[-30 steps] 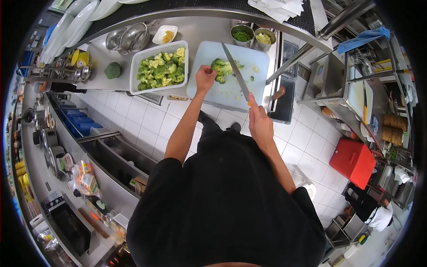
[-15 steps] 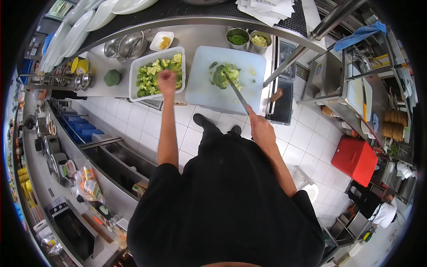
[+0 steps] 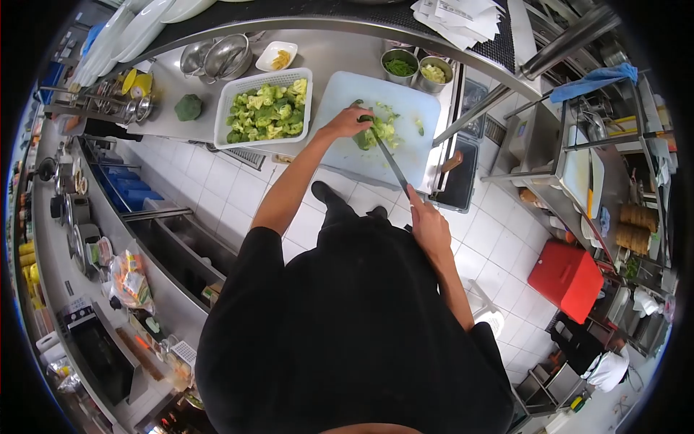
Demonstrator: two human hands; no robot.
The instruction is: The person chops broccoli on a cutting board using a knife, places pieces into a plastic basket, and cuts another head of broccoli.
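Observation:
On the pale cutting board (image 3: 419,105) lies a partly cut broccoli head (image 3: 364,137) among loose green bits. My left hand (image 3: 350,121) is closed on its left side, fingers curled over it. In my right hand (image 3: 429,226) is the handle of a long kitchen knife (image 3: 391,161), its blade slanting up and left so the tip meets the broccoli. Left of the board stands a white perforated basket (image 3: 309,101) filled with broccoli florets (image 3: 266,114). A whole broccoli head (image 3: 189,107) sits farther left on the steel counter.
Behind the board are two metal containers, one with chopped greens (image 3: 399,66), one with pale pieces (image 3: 434,73). A white dish (image 3: 277,56) and metal bowls (image 3: 228,58) stand behind the basket. A steel shelf edge (image 3: 318,23) overhangs the counter. Another person (image 3: 606,370) is far right.
My left hand has moved right, from above the basket to the broccoli on the board, and now holds it. The knife stays in my right hand at the broccoli. The view has shifted slightly.

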